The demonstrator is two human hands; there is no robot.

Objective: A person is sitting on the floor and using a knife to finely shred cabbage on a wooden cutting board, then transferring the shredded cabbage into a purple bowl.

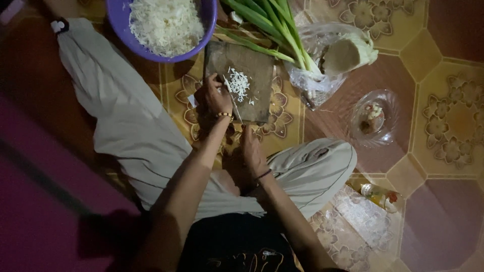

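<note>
Holding the knife [235, 108] closed in my left hand [216, 96], I keep its blade on the cutting board [252, 70], so white shreds [238, 83] gather at twelve o'clock. My right hand [250, 151] rests loosely open, holding nothing, at five o'clock.

A single head-worn camera looks steeply down from close above. It faces the patterned floor [443, 116], with the cutting board [242, 75] far.
</note>
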